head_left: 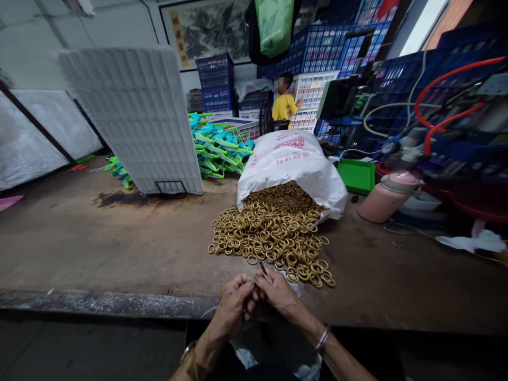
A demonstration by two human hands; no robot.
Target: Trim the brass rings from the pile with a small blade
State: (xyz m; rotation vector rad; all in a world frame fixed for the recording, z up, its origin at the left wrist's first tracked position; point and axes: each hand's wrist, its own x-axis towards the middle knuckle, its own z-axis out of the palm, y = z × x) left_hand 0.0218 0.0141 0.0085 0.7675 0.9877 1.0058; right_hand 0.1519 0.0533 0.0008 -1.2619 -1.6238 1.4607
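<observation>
Close together at the table's front edge, my left hand [237, 299] and my right hand [280, 293] meet at the fingertips. A slim tool with a dark tip [263, 269] sticks up from the right hand, held between thumb and fingers; its exact kind is unclear. My left fingers are pinched, and whatever lies in them is too small or hidden to make out. Just beyond the hands spreads a heap of brass-coloured rings [273, 233]. They spill from the mouth of a white woven sack [291, 159] with red print, which lies on its side.
A white ribbed panel [135, 116] stands upright at left, with turquoise and green plastic parts [220, 145] behind it. To the right are a green tray [356, 176], a pink bottle [391, 196] and red hoses [420, 100]. A person in yellow [283, 106] is near stacked crates [317, 50].
</observation>
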